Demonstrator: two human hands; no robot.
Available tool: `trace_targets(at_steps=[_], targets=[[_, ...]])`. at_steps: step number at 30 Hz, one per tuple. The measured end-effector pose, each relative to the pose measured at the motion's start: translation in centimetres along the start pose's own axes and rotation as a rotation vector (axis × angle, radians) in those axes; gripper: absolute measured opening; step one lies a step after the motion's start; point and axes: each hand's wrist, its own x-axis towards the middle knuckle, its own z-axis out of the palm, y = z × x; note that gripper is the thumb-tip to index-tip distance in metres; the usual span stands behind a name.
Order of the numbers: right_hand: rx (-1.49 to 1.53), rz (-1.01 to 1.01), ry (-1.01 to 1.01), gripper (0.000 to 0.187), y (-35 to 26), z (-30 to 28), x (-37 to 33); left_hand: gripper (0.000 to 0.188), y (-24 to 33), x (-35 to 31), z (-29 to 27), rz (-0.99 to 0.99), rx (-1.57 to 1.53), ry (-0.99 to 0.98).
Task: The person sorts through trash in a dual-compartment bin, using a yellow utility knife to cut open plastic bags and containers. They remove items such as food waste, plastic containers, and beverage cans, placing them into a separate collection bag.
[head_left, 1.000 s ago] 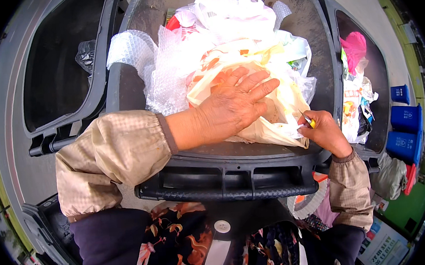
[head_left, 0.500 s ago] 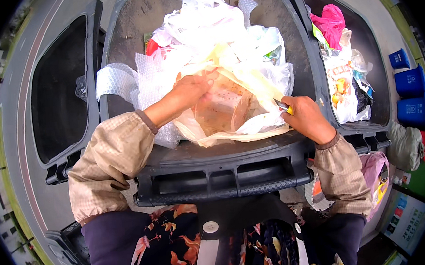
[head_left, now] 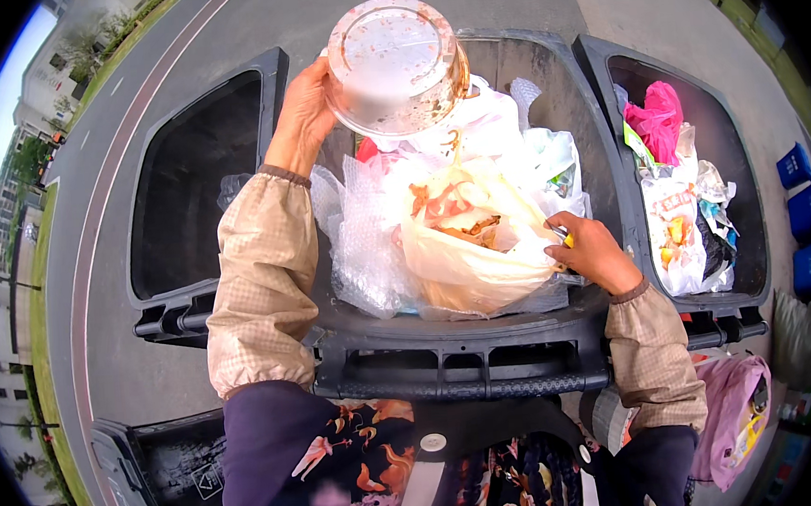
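Observation:
My left hand (head_left: 306,105) grips the side of a round clear plastic food container (head_left: 392,61), raised over the far part of the middle bin and tipped with its stained base showing. Brownish drips (head_left: 454,143) hang below its right side. Underneath stands a pale yellow plastic bag (head_left: 482,271), its mouth spread, with wet orange-brown food scraps (head_left: 464,216) inside. At the bag's right rim my right hand (head_left: 594,254) is closed around a small yellow-handled tool (head_left: 564,236), seemingly a knife, mostly hidden by the fingers. Those fingers also touch the bag's edge.
The dark middle bin (head_left: 460,360) holds bubble wrap (head_left: 367,246) and white bags. A bin on the right (head_left: 747,229) contains a pink bag (head_left: 655,125) and other rubbish; a dark bin (head_left: 199,192) is on the left. Blue boxes (head_left: 805,216) stand far right.
My left hand has lifted the clear container out of the yellow bag, up and away from me, and tipped it. My right hand stays at the bag's rim. The view has shifted.

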Motion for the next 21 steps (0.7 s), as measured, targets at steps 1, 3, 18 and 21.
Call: trace_targets(at_steps=[1,3,18,21], targets=[[-0.007,-0.019,0.019,0.032,-0.1,0.0,-0.3,0.028,-0.1,1.4,-0.6,0.053,-0.021,0.021],[0.02,-0.017,-0.021,0.031,-1.2,0.1,-0.4,0.029,-0.9,3.9,-3.8,0.104,0.167,0.133],[0.143,0.044,0.051,0.026,-3.6,1.1,-2.9,0.029,-5.5,6.3,-16.9,0.06,2.427,0.063],[0.167,0.098,0.079,0.026,-4.4,0.1,-3.8,0.031,-6.6,5.1,-12.3,0.282,2.165,0.306]])
